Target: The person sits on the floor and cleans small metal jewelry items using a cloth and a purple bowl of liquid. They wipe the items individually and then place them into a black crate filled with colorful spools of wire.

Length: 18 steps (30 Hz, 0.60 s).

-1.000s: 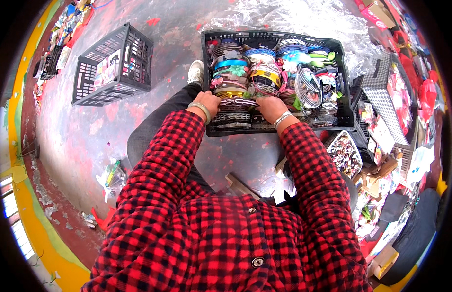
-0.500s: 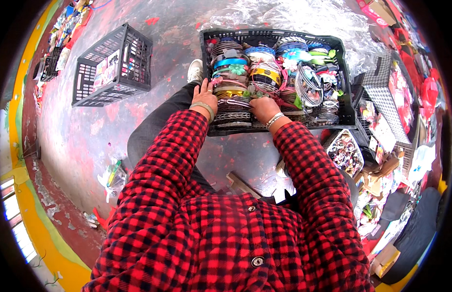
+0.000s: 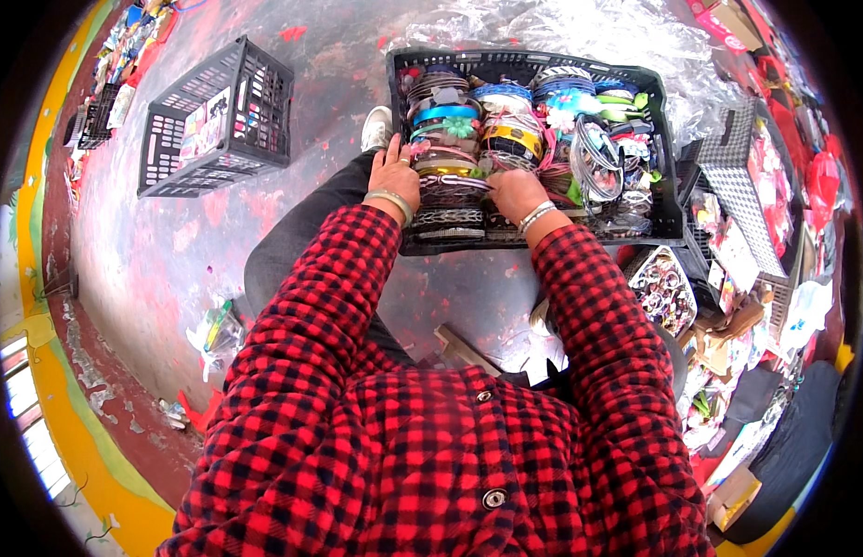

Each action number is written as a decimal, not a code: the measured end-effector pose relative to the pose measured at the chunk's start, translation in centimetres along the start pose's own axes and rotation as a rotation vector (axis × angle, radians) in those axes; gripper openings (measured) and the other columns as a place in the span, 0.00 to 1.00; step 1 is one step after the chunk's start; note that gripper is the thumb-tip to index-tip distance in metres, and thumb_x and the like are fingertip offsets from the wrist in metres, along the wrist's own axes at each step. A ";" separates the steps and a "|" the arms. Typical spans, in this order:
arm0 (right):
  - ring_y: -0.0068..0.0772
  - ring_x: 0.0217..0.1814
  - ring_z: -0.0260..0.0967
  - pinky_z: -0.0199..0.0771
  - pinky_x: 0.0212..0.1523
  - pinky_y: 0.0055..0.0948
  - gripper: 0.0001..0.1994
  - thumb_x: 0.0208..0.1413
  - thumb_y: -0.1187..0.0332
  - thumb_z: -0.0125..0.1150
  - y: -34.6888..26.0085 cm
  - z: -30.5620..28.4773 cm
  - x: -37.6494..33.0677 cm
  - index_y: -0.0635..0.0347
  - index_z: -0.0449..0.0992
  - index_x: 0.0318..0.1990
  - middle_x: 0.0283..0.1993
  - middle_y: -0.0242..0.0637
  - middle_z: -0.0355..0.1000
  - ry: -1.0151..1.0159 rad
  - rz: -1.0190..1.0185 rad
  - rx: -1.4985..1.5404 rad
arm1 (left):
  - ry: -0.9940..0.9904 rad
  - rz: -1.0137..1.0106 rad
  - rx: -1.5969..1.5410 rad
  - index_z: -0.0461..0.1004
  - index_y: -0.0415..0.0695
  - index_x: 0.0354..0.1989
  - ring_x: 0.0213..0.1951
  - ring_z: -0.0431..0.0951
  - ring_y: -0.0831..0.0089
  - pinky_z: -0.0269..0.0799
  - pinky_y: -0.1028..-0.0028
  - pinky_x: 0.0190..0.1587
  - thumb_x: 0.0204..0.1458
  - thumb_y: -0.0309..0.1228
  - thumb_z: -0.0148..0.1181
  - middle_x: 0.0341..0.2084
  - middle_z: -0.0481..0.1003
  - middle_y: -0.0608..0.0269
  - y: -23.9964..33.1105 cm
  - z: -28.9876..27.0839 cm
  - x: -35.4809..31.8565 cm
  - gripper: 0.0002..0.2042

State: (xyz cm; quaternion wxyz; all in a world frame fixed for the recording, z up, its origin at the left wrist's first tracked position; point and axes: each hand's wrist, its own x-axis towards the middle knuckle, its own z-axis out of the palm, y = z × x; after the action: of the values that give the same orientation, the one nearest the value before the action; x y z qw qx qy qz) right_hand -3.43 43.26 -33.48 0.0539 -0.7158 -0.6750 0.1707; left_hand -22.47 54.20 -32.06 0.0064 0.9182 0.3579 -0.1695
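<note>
A black plastic crate (image 3: 673, 176) holds rows of hairbands, with a blue hairband (image 3: 441, 113) and a yellow-patterned one (image 3: 513, 139) among them. My left hand (image 3: 395, 181) lies at the crate's left side, its fingers stretched out along the ends of the leftmost row. Over the near middle of the crate, my right hand (image 3: 518, 195) has its fingers closed at the right end of a thin white-and-dark hairband (image 3: 454, 181). Its fingertips are partly hidden. Nearer me in the same row sit black-and-silver patterned hairbands (image 3: 448, 218).
Another black crate (image 3: 262, 111) stands on the floor at the left, with printed items inside. Clear plastic sheeting (image 3: 598, 32) spreads behind the hairbands. To the right are a white basket of small pieces (image 3: 661, 283), a checkered box (image 3: 728, 139) and heaped goods.
My right hand has shifted slightly right and away from me, still at the end of the white-and-dark hairband. My left hand stays at the crate's left side.
</note>
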 end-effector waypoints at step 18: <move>0.44 0.31 0.71 0.71 0.34 0.39 0.07 0.45 0.67 0.52 0.1 1.4 0.9 0.57 0.75 0.24 0.26 0.44 0.72 -0.087 0.039 -0.099 | -0.082 0.037 -0.074 0.78 0.46 0.36 0.64 0.41 0.58 0.43 0.59 0.60 0.42 0.31 0.50 0.60 0.54 0.56 -0.2 1.7 0.7 0.13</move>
State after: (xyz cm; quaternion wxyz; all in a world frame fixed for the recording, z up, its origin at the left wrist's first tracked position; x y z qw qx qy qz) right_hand -3.75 43.92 -34.96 -0.0143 -0.7224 -0.6704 0.1691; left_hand -22.62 54.60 -33.82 0.0583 0.9160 0.3465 -0.1936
